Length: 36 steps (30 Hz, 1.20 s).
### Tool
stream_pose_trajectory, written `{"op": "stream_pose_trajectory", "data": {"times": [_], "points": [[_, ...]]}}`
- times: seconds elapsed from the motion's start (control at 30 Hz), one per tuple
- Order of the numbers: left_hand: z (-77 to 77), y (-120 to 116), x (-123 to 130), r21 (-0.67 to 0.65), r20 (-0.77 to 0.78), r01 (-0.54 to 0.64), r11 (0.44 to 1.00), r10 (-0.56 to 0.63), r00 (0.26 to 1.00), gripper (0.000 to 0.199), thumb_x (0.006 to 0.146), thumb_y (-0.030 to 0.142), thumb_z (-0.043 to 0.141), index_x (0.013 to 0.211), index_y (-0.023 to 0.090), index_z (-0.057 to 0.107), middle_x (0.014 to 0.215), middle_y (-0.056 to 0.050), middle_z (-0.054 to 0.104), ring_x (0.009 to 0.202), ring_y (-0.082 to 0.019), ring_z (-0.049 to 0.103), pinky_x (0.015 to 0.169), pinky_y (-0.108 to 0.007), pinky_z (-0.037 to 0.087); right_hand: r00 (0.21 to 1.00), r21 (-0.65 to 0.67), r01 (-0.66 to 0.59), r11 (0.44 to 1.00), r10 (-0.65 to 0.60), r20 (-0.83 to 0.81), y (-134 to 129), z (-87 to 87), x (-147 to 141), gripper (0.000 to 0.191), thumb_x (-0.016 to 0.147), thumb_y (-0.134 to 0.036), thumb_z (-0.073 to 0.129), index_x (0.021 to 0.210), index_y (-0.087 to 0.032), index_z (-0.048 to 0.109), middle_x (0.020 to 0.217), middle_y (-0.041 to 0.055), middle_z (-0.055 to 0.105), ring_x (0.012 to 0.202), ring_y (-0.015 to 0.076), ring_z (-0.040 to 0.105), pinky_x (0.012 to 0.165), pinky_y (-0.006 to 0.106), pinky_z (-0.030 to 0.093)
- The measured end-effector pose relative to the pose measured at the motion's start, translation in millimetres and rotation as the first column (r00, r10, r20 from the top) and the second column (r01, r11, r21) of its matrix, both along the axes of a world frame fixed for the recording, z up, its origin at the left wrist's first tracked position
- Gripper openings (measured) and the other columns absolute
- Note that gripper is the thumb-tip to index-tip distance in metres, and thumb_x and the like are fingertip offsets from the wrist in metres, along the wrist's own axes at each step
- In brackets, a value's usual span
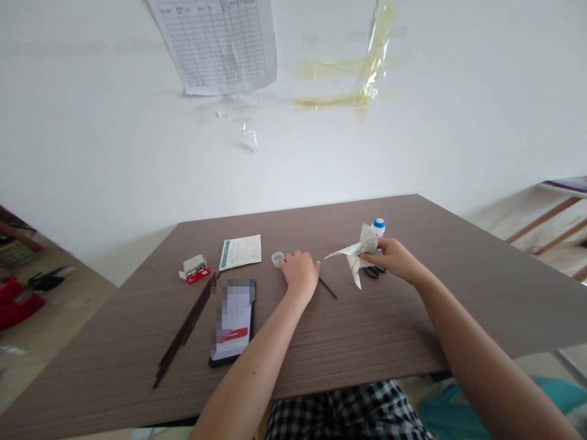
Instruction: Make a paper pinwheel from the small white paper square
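My right hand [395,260] pinches a folded paper pinwheel [355,261] made of printed paper, raised above the table with its blades pointing several ways. Palm down, my left hand [301,272] rests low over the tabletop, its fingers spread and bent. Its leftmost finger is at the edge of a small round translucent cap [277,259]. From beside this hand a thin dark stick [329,289] sticks out to the right. Behind the pinwheel stand a white bottle with a blue cap [378,226] and dark-handled scissors [373,272], both partly hidden.
On the brown table [367,342], several dark sticks [187,327] lie left of a phone [233,321]. Farther back are an open red-and-white small box [195,269] and a printed paper booklet [241,252]. A white wall [137,153] rises behind the table.
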<state>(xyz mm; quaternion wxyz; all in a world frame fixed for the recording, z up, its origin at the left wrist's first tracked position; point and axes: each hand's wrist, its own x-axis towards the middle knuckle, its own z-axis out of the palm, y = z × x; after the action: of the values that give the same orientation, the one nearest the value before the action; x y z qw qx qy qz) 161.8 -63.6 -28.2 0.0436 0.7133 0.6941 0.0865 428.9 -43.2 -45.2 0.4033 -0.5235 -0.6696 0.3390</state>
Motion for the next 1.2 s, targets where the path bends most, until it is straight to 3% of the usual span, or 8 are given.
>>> {"op": "stream_pose_trajectory", "data": {"times": [0.2, 0.27, 0.37, 0.47, 0.67, 0.93, 1.1, 1.2], "points": [[0.2, -4.2, 1.2, -0.042, -0.002, 0.017, 0.999, -0.017, 1.0, 0.039, 0.115, 0.023, 0.063, 0.149, 0.027, 0.083, 0.152, -0.016, 0.08, 0.145, -0.037, 0.07, 0.119, -0.052, 0.052, 0.998, 0.0, -0.055, 0.999, 0.055, 0.022, -1.4, 2.0, -3.6, 0.031, 0.074, -0.051, 0.088, 0.083, -0.022, 0.085, 0.088, 0.0098, 0.087, 0.091, 0.0354, 0.081, 0.091, 0.046, 0.064], [1.1, -5.6, -2.7, -0.037, -0.016, 0.001, 0.999, -0.002, 1.0, 0.04, 0.115, 0.026, 0.067, 0.152, 0.023, 0.08, 0.153, -0.019, 0.079, 0.145, -0.037, 0.07, 0.118, -0.051, 0.052, 0.998, 0.001, -0.054, 0.999, 0.054, 0.03, -2.5, 3.4, -4.2, 0.033, 0.074, -0.054, 0.089, 0.084, -0.023, 0.085, 0.089, 0.01, 0.087, 0.091, 0.0354, 0.081, 0.089, 0.046, 0.063], [1.3, -6.6, -9.2, -0.045, -0.053, -0.021, 0.999, 0.019, 0.998, 0.033, 0.113, 0.029, 0.072, 0.14, 0.016, 0.084, 0.152, -0.022, 0.079, 0.146, -0.039, 0.069, 0.119, -0.053, 0.051, 0.997, -0.005, -0.05, 0.999, 0.051, 0.058, -5.4, 6.2, -5.8, 0.036, 0.075, -0.057, 0.092, 0.086, -0.023, 0.085, 0.087, 0.0091, 0.086, 0.088, 0.0344, 0.079, 0.084, 0.044, 0.062], [0.7, -5.8, -13.2, -0.059, -0.055, -0.032, 0.998, 0.029, 0.998, 0.026, 0.112, 0.023, 0.07, 0.128, 0.018, 0.088, 0.145, -0.021, 0.082, 0.143, -0.039, 0.071, 0.119, -0.053, 0.049, 0.996, -0.007, -0.063, 0.998, 0.063, 0.064, -8.7, 8.6, -7.8, 0.041, 0.078, -0.06, 0.093, 0.087, -0.021, 0.085, 0.083, 0.0086, 0.084, 0.086, 0.0326, 0.077, 0.081, 0.041, 0.06], [3.0, -2.8, -13.9, -0.076, -0.023, -0.084, 0.994, 0.082, 0.996, 0.035, 0.108, 0.008, 0.058, 0.12, 0.018, 0.089, 0.133, -0.02, 0.086, 0.14, -0.036, 0.073, 0.109, -0.046, 0.053, 0.994, -0.012, -0.067, 0.998, 0.068, 0.09, -7.0, 7.5, -8.1, 0.045, 0.077, -0.065, 0.097, 0.085, -0.022, 0.085, 0.081, 0.0075, 0.083, 0.083, 0.0315, 0.078, 0.081, 0.042, 0.063], [2.9, -5.2, -15.4, -0.058, 0.047, -0.068, 0.996, 0.071, 0.996, 0.025, 0.106, 0.009, 0.065, 0.112, 0.015, 0.088, 0.131, -0.022, 0.087, 0.145, -0.04, 0.073, 0.11, -0.046, 0.057, 0.993, 0.013, -0.084, 0.996, 0.082, 0.083, -5.1, 0.9, -7.1, 0.032, 0.082, -0.051, 0.093, 0.085, -0.02, 0.085, 0.084, 0.0089, 0.084, 0.085, 0.0319, 0.078, 0.082, 0.043, 0.062], [14.1, -4.9, -20.5, -0.025, 0.143, 0.018, 1.0, -0.014, 0.99, 0.021, 0.114, 0.012, 0.065, 0.116, 0.015, 0.085, 0.128, -0.02, 0.089, 0.129, -0.032, 0.083, 0.104, -0.039, 0.06, 0.987, 0.046, -0.147, 0.988, 0.144, 0.069, -3.2, -2.2, -7.6, 0.026, 0.08, -0.048, 0.091, 0.086, -0.024, 0.085, 0.09, 0.0082, 0.087, 0.091, 0.034, 0.081, 0.089, 0.047, 0.066], [17.3, -7.6, -27.5, 0.009, 0.244, 0.104, 0.995, -0.103, 0.964, 0.021, 0.118, 0.013, 0.062, 0.128, 0.02, 0.079, 0.113, -0.011, 0.091, 0.108, -0.023, 0.088, 0.093, -0.031, 0.062, 0.984, 0.184, -0.176, 0.967, 0.179, 0.0, -4.3, -2.2, -10.6, 0.021, 0.082, -0.045, 0.091, 0.089, -0.026, 0.088, 0.102, 0.0103, 0.089, 0.102, 0.0356, 0.083, 0.097, 0.051, 0.067]]}}
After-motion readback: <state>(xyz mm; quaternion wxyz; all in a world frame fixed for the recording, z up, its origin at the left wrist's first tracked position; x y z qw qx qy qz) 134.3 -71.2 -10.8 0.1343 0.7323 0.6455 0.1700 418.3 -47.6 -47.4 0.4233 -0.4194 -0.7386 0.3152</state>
